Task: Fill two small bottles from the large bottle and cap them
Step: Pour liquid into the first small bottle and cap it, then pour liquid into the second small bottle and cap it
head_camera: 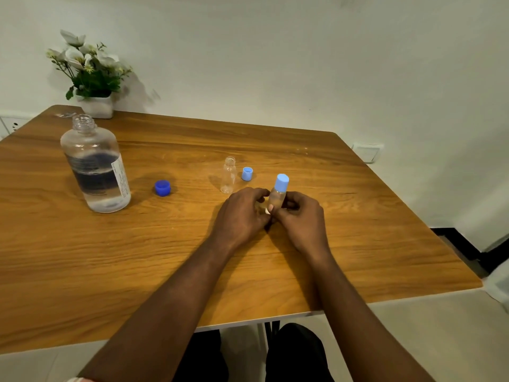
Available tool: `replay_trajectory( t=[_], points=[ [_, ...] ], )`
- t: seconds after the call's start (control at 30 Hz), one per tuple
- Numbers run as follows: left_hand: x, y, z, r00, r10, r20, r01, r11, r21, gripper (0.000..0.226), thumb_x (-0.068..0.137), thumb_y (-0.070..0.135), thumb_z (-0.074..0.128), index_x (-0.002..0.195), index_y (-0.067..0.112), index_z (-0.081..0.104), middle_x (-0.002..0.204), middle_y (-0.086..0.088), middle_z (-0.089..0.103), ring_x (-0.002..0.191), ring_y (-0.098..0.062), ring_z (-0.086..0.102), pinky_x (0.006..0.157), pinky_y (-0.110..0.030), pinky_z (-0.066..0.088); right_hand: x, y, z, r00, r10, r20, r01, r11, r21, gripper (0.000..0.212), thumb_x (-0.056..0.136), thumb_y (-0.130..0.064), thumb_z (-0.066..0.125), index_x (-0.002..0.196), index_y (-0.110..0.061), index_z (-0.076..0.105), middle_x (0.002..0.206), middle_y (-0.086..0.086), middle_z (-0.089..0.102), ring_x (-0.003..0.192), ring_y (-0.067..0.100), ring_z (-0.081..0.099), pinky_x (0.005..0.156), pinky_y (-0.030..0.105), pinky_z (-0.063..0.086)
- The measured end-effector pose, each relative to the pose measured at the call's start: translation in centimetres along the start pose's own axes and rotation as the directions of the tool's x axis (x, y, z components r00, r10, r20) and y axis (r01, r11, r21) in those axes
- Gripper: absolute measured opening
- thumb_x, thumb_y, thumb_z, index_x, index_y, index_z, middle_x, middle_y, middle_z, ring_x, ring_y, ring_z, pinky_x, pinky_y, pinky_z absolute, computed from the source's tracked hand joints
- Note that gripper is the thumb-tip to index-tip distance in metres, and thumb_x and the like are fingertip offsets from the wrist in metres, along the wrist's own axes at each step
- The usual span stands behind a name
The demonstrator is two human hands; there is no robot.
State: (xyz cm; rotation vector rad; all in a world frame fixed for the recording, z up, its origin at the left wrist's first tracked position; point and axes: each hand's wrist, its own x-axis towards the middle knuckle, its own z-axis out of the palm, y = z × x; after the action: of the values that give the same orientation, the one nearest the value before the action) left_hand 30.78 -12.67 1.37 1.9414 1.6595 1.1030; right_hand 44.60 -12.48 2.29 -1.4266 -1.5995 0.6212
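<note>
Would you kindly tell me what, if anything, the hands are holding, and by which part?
Both the left hand and the right hand hold the capped small bottle by its lower body; its light blue cap is untouched.

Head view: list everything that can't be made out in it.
- Base and fill level of the capped bottle: hidden in the head view by the left hand and right hand gripping it.
- Contents of the open bottle: clear and too small to tell if any liquid is inside.
- Print on the label of the large bottle: too small and blurred.
</note>
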Motion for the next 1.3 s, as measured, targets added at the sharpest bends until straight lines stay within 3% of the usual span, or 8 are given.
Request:
replay_trajectory(
  t=[0.23, 0.4, 0.53, 0.67, 0.77, 0.9, 1.13, 1.3],
  points=[
    [0.0, -0.1, 0.1, 1.0, 0.004, 0.016, -0.005, 0.999, 0.037, 0.055, 0.073, 0.032, 0.08, 0.124, 0.021, 0.061, 0.105, 0.003, 0.066, 0.081, -0.008, 0.056, 0.075, -0.029, 0.049, 1.3, 0.9, -1.1, 0.986, 0.039, -0.164, -0.051, 0.996, -0.067, 0.029, 0.079, -0.027, 0.076, 0.106, -0.017, 0.072, 0.088, -0.014, 0.068, 0.075, -0.007, 0.059, 0.063, 0.014, 0.043],
    [-0.2, -0.1, 0.1, 1.0, 0.001, 0.008, -0.001, 1.0, 0.018, 0.05, 0.075, 0.03, 0.079, 0.121, 0.02, 0.063, 0.104, 0.003, 0.066, 0.08, -0.008, 0.056, 0.076, -0.029, 0.049, 1.5, 1.2, -0.9, 0.986, 0.047, -0.159, -0.067, 0.99, -0.126, 0.031, 0.08, -0.027, 0.076, 0.108, -0.015, 0.072, 0.1, -0.001, 0.073, 0.089, 0.012, 0.066, 0.077, 0.031, 0.053],
    [-0.9, 0.3, -0.3, 0.998, 0.008, -0.058, -0.009, 1.0, -0.018, 0.04, 0.08, 0.025, 0.075, 0.118, 0.018, 0.065, 0.102, 0.002, 0.066, 0.078, -0.007, 0.056, 0.077, -0.028, 0.049, 0.7, 0.9, -1.1, 0.981, 0.077, -0.18, -0.099, 0.989, -0.112, 0.058, 0.078, -0.03, 0.079, 0.13, -0.012, 0.059, 0.112, -0.001, 0.066, 0.104, 0.013, 0.06, 0.086, 0.031, 0.049],
    [-2.2, 0.4, -1.5, 0.98, -0.05, -0.194, 0.024, 0.99, -0.137, 0.025, 0.085, 0.022, 0.069, 0.11, 0.02, 0.07, 0.097, 0.007, 0.068, 0.074, -0.005, 0.059, 0.074, -0.026, 0.051, -1.8, -0.4, 0.0, 0.941, 0.015, -0.339, -0.026, 0.999, -0.028, 0.027, 0.083, -0.022, 0.074, 0.109, -0.015, 0.069, 0.099, -0.002, 0.069, 0.083, 0.005, 0.062, 0.078, 0.03, 0.054],
    [-3.5, -0.3, -3.0, 0.959, -0.092, -0.27, 0.046, 0.984, -0.174, 0.021, 0.086, 0.017, 0.066, 0.106, 0.019, 0.072, 0.098, 0.008, 0.07, 0.077, -0.002, 0.061, 0.072, -0.019, 0.05, -3.0, -2.2, 2.9, 0.978, -0.107, -0.181, 0.112, 0.993, 0.022, 0.016, 0.082, -0.01, 0.071, 0.098, -0.012, 0.073, 0.093, 0.0, 0.072, 0.076, 0.001, 0.062, 0.076, 0.026, 0.053],
    [-5.0, -2.3, -6.1, 0.935, -0.122, -0.334, 0.088, 0.99, -0.114, 0.02, 0.087, 0.017, 0.065, 0.105, 0.019, 0.072, 0.1, 0.007, 0.071, 0.078, 0.001, 0.06, 0.07, -0.012, 0.047, -1.8, -4.6, 7.2, 0.998, -0.065, 0.003, 0.066, 0.998, -0.01, 0.043, 0.082, -0.016, 0.071, 0.124, -0.012, 0.064, 0.106, 0.002, 0.07, 0.092, 0.017, 0.066, 0.083, 0.036, 0.054],
    [-6.3, -5.4, -10.2, 0.873, -0.217, -0.436, 0.19, 0.976, -0.105, 0.019, 0.089, 0.019, 0.065, 0.105, 0.018, 0.073, 0.095, 0.003, 0.072, 0.077, -0.001, 0.06, 0.071, -0.022, 0.049, 1.5, -5.4, 10.2, 0.998, 0.019, -0.055, -0.027, 0.989, -0.146, 0.023, 0.079, -0.024, 0.074, 0.098, -0.015, 0.065, 0.102, 0.005, 0.072, 0.096, 0.028, 0.066, 0.072, 0.031, 0.046],
    [-6.3, -5.3, -10.0, 0.864, -0.243, -0.441, 0.192, 0.969, -0.157, 0.019, 0.088, 0.017, 0.065, 0.106, 0.018, 0.072, 0.09, 0.015, 0.064, 0.076, 0.01, 0.057, 0.068, -0.008, 0.044, 2.1, -5.6, 10.9, 0.997, 0.054, -0.056, -0.064, 0.979, -0.192, 0.029, 0.079, -0.03, 0.075, 0.104, -0.02, 0.063, 0.103, 0.004, 0.072, 0.098, 0.03, 0.065, 0.069, 0.03, 0.041]
  ],
)
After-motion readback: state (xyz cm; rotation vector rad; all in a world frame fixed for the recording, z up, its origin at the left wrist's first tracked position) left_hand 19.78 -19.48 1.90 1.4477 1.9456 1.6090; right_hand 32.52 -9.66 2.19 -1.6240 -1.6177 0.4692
